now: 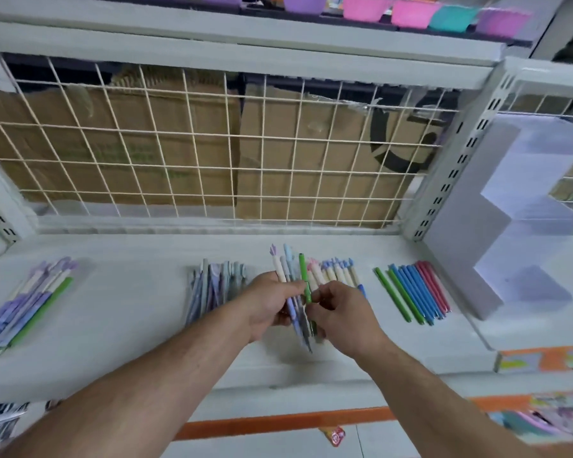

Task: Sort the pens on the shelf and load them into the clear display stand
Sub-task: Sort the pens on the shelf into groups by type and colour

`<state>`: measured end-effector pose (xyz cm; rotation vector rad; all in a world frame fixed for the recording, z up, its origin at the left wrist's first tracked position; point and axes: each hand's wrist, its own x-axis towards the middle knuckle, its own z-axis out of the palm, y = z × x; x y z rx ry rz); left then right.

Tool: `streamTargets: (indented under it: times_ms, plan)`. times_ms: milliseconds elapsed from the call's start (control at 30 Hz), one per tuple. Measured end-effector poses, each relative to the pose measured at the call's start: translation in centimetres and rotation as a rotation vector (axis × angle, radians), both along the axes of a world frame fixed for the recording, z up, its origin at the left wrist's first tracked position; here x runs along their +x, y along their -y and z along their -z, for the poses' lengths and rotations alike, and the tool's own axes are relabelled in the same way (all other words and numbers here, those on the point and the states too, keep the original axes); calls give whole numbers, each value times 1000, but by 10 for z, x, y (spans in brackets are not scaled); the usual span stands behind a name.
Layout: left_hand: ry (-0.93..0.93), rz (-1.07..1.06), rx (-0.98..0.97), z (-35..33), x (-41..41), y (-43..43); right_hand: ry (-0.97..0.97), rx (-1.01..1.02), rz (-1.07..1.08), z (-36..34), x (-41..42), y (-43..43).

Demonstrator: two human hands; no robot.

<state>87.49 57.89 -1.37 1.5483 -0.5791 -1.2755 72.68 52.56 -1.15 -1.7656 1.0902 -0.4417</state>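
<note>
- Bundle of pens [286, 266]: held upright over the middle of the shelf, tips fanned towards the back. The barrels are cream, lilac and pale blue.
- Left hand [270, 307]: fingers curled round the lower half of the bundle, gripping it.
- Green pen [303, 276]: stands at the right edge of the bundle, touching it.
- Right hand [343, 314]: thumb and fingertips closed on the lower part of the green pen in a pinch. Motion blur hides the exact contact.
- Cream pens [343, 272]: a group with blue caps, lying on the shelf just behind the hands.
- Coloured row [414, 292]: green, blue and pink pens side by side, right of the hands and near the stand.
- Grey-blue pile [212, 285]: lies left of the hands.
- Lilac pile [30, 302]: lies at the far left, with one green pen along its right edge.
- Clear display stand [510, 209]: stepped, at the right end of the shelf; no pens visible in it.
- Shelf [129, 292]: flat white board bearing all pen groups.
- Wire grid [212, 143]: cream mesh forming the back wall, with cardboard [146, 133] behind it.
- Coloured cups [411, 11]: pink, teal and purple, on the tier above.
</note>
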Motion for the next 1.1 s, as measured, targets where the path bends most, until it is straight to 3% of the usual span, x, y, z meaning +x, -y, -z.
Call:
streamTargets:
  times_ms: [367, 633, 733, 833, 967, 1100]
  plan:
    - [27, -5, 24, 3, -54, 40, -397, -346, 232, 19, -89, 75]
    - [-13, 12, 12, 3, -73, 54, -563, -371, 222, 28, -112, 109]
    - [-10, 7, 16, 1, -76, 55, -510, -415, 188, 28, -113, 111]
    - [-25, -13, 7, 0, -77, 56, -304, -421, 104, 23, -103, 100]
    - [-62, -14, -21, -3, -74, 52, -17, -192, -23, 8, -81, 77]
    - [-109, -23, -53, -5, -65, 44, 85, 33, -106, 0, -63, 59]
